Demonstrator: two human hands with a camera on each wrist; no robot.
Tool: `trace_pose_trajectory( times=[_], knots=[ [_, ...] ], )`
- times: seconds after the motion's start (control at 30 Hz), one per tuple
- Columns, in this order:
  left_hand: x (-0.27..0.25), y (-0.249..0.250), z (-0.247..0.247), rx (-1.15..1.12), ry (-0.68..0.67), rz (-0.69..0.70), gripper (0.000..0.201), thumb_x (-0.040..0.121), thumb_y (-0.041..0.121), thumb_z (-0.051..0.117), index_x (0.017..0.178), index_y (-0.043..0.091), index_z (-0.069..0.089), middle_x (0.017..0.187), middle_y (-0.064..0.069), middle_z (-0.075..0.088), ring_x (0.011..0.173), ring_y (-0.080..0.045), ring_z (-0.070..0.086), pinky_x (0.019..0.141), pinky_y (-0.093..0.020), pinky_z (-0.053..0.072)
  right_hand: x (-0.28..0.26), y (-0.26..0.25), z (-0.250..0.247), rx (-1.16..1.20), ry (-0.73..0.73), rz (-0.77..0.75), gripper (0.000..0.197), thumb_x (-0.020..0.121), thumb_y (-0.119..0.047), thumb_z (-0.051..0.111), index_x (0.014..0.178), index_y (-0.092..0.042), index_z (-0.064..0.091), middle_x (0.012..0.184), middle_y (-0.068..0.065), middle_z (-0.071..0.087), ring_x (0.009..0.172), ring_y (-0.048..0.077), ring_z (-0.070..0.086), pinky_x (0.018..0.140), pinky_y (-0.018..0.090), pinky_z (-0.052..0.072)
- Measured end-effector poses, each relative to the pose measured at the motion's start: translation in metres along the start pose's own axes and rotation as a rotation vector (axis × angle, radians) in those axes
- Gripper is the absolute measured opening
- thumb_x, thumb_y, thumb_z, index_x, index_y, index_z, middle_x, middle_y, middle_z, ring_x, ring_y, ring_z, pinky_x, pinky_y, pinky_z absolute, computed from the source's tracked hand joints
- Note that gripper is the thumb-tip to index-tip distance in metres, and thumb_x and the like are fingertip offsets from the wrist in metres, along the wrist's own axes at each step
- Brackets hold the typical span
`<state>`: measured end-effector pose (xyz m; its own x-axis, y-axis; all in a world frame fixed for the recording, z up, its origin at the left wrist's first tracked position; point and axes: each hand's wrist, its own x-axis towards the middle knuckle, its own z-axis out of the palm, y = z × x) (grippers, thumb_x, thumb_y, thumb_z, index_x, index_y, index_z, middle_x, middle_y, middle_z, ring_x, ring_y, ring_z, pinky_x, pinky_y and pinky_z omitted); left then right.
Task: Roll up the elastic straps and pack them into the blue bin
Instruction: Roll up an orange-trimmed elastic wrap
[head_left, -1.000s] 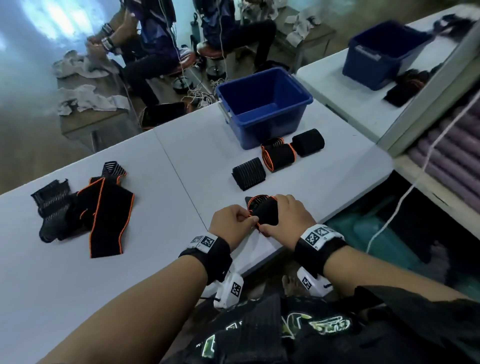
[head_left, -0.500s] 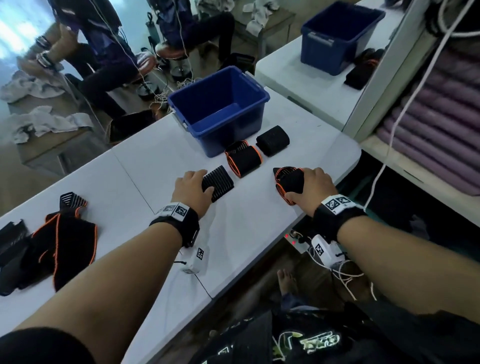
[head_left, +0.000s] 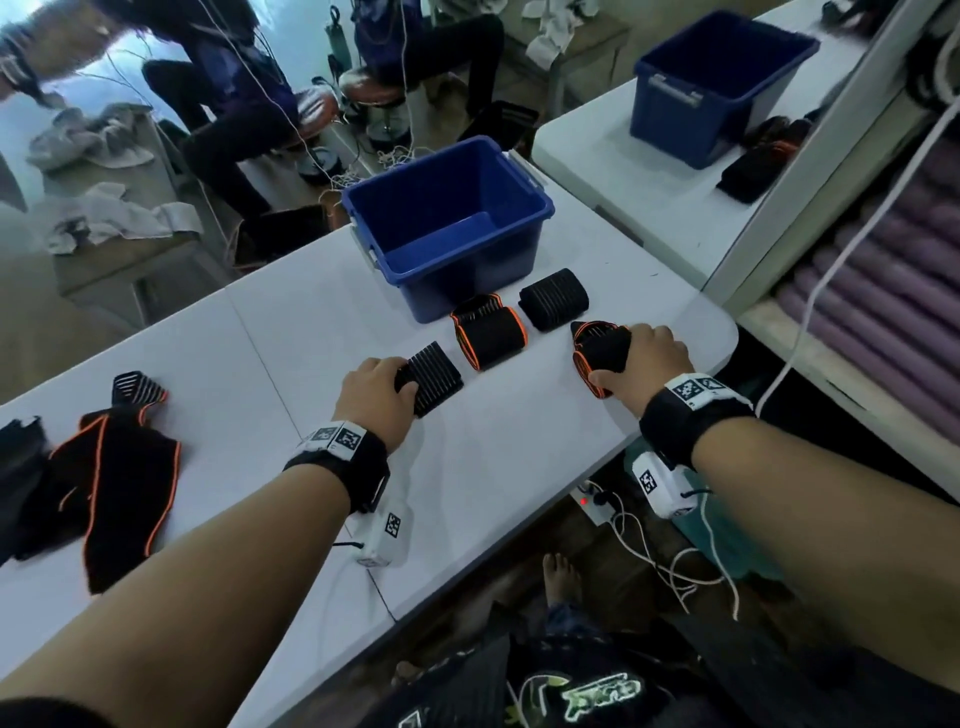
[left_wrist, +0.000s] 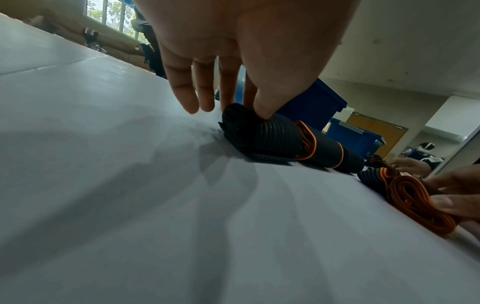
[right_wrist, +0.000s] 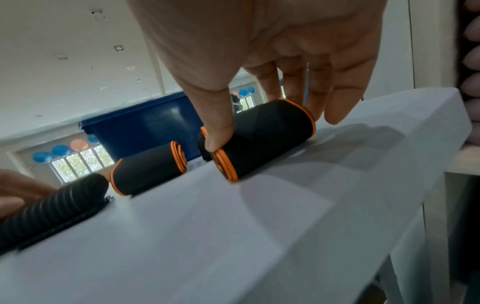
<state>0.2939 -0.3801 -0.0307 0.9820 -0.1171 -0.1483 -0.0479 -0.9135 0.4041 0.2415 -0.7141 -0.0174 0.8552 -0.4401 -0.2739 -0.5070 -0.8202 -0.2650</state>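
An open blue bin (head_left: 470, 283) stands at the far side of the white table (head_left: 291, 338). In front of it lie an orange-edged rolled strap (head_left: 491, 340) and a black ribbed roll (head_left: 553, 300). My left hand (head_left: 400, 384) pinches another ribbed black roll (left_wrist: 270, 137) between thumb and fingers as it rests on the table. My right hand (head_left: 623, 353) grips an orange-edged roll (right_wrist: 265, 139) that sits on the table near the right corner. Several unrolled black and orange straps (head_left: 114, 467) lie at the left.
A second blue bin (head_left: 711, 88) stands on another table at the back right. Shelves with purple rolls (head_left: 883, 312) are to the right. People sit beyond the table. Cables and a power strip (head_left: 597, 506) lie on the floor below the table's front edge.
One second ago both hands held the orange-edged roll near the table's front edge. The right hand has since carried it right and forward; the left hand has moved onto the ribbed roll.
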Motion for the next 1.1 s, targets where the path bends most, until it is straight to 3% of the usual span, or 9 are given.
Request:
trace_pose_trajectory(
  times=[0.13, 0.3, 0.57, 0.8, 0.93, 1.1],
  knots=[
    [0.000, -0.007, -0.003, -0.082, 0.040, -0.041, 0.040, 0.098, 0.034, 0.057, 0.132, 0.016, 0.059, 0.132, -0.010, 0.058, 0.122, -0.032, 0.053, 0.106, -0.043, 0.042, 0.004, 0.000, -0.019, 0.071, -0.004, 0.018, 0.085, 0.072, -0.059, 0.076, 0.136, -0.012, 0.045, 0.134, 0.017, 0.048, 0.120, 0.040, 0.051, 0.099, 0.047, 0.046],
    [-0.010, -0.038, -0.011, -0.128, 0.073, -0.106, 0.039, 0.097, 0.037, 0.058, 0.129, 0.015, 0.060, 0.131, -0.008, 0.059, 0.122, -0.031, 0.055, 0.106, -0.044, 0.044, 0.002, -0.023, -0.040, 0.130, 0.048, -0.066, 0.073, 0.080, -0.060, 0.068, 0.132, -0.013, 0.049, 0.133, 0.015, 0.052, 0.117, 0.036, 0.056, 0.099, 0.046, 0.048],
    [-0.058, -0.123, -0.053, -0.124, 0.159, -0.290, 0.036, 0.097, 0.032, 0.059, 0.128, 0.014, 0.061, 0.131, -0.009, 0.058, 0.123, -0.030, 0.054, 0.108, -0.041, 0.042, -0.033, -0.143, -0.012, 0.080, -0.081, -0.383, 0.057, 0.082, -0.054, 0.069, 0.120, -0.013, 0.057, 0.117, 0.009, 0.061, 0.103, 0.029, 0.062, 0.091, 0.042, 0.051],
    [-0.132, -0.209, -0.094, 0.118, 0.250, -0.463, 0.038, 0.091, 0.030, 0.064, 0.127, 0.018, 0.063, 0.132, -0.008, 0.050, 0.119, -0.034, 0.048, 0.098, -0.047, 0.047, -0.094, -0.244, 0.036, 0.050, -0.278, -0.669, 0.056, 0.084, -0.052, 0.068, 0.124, -0.015, 0.055, 0.122, 0.009, 0.060, 0.110, 0.027, 0.060, 0.098, 0.042, 0.048],
    [-0.172, -0.242, -0.092, 0.178, 0.098, -0.622, 0.054, 0.091, 0.040, 0.059, 0.144, 0.031, 0.048, 0.151, -0.005, 0.039, 0.128, -0.034, 0.044, 0.101, -0.047, 0.044, -0.127, -0.280, 0.056, -0.001, -0.346, -0.807, 0.052, 0.087, -0.052, 0.064, 0.123, -0.016, 0.053, 0.122, 0.006, 0.058, 0.108, 0.024, 0.059, 0.095, 0.040, 0.049],
    [-0.192, -0.250, -0.080, 0.142, 0.014, -0.644, 0.063, 0.088, 0.048, 0.060, 0.147, 0.035, 0.043, 0.145, -0.002, 0.047, 0.123, -0.031, 0.051, 0.096, -0.043, 0.048, -0.155, -0.301, 0.068, -0.093, -0.420, -0.895, 0.050, 0.090, -0.050, 0.062, 0.126, -0.017, 0.052, 0.123, 0.003, 0.057, 0.109, 0.022, 0.058, 0.093, 0.036, 0.048]
  ],
)
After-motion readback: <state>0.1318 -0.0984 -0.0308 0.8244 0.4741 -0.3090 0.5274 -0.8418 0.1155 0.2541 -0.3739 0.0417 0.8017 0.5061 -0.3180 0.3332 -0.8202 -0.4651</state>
